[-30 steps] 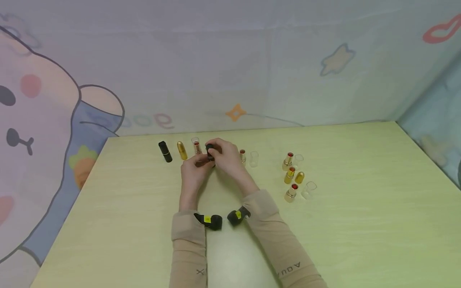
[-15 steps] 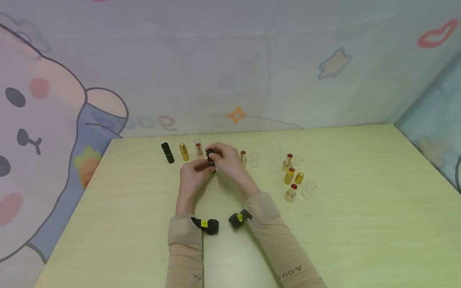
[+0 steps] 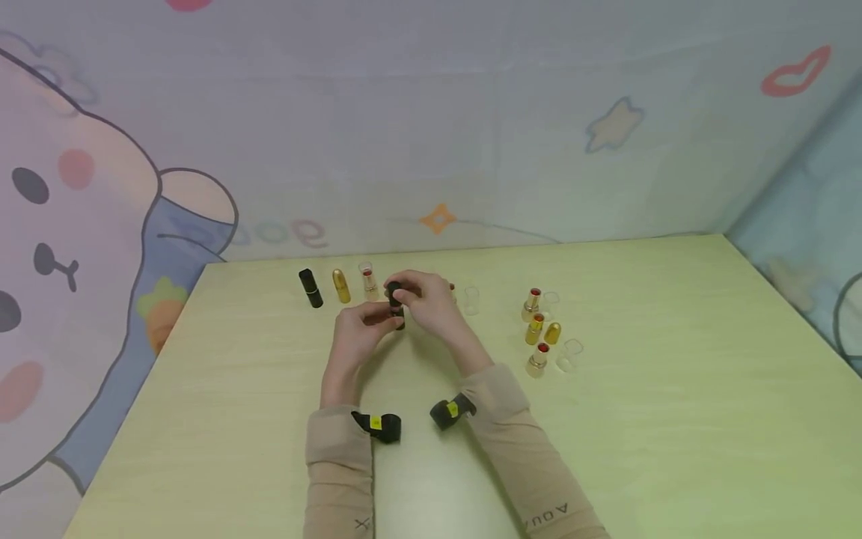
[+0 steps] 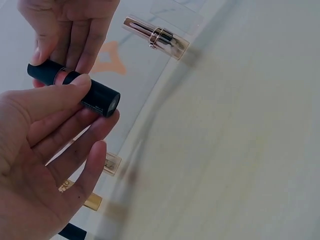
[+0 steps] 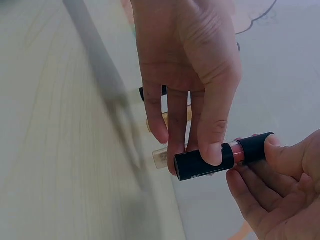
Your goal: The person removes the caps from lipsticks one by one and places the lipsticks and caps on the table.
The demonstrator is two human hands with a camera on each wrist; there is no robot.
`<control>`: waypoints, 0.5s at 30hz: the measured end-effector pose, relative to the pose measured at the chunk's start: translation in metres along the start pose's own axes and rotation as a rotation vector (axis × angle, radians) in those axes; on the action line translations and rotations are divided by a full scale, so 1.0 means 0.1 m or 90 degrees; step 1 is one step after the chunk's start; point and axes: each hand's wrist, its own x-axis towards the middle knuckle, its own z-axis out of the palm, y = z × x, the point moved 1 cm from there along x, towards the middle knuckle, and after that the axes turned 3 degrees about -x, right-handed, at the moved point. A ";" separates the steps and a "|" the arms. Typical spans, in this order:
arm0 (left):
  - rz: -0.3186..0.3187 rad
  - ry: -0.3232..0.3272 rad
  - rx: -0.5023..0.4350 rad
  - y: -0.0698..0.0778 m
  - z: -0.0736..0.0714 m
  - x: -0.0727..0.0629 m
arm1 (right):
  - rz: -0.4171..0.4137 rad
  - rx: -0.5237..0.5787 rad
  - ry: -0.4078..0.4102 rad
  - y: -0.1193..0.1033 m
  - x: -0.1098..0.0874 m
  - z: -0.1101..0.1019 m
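A black lipstick [image 4: 100, 95] is held between both hands above the table's back part. A short reddish-pink band shows between its two black parts. My left hand [image 3: 355, 335] grips the tube end, thumb on one side and fingers beneath. The other black end is pinched by my right hand [image 3: 431, 305], thumb against its tip in the right wrist view. Left of the hands stand a black lipstick [image 3: 310, 288], a gold bullet-shaped lipstick [image 3: 341, 286] and a clear-capped lipstick [image 3: 369, 284]. Behind the right hand, an uncapped lipstick [image 3: 453, 287] is mostly hidden, beside a clear cap [image 3: 471, 300].
Farther right stand three uncapped lipsticks: one at the back [image 3: 531, 305], a gold one [image 3: 535, 329] and a front one [image 3: 538, 361]. Beside them are a gold cap [image 3: 553, 333] and clear caps [image 3: 569, 356]. A printed cloth [image 3: 525, 150] hangs along the table's back edge.
The hands and the black lipstick have come slightly nearer the body. The left hand has dropped lower along the tube, and more of the lipstick shows between the hands. The head view has shifted a little.
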 end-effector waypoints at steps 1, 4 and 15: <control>0.002 -0.007 0.001 0.01 0.01 -0.01 | 0.000 0.005 -0.002 0.00 -0.01 -0.02; 0.011 -0.029 0.000 0.05 0.02 -0.03 | -0.007 0.018 -0.001 0.00 -0.05 -0.06; 0.048 -0.112 -0.001 0.13 0.05 -0.05 | -0.025 0.047 0.000 -0.01 -0.19 -0.21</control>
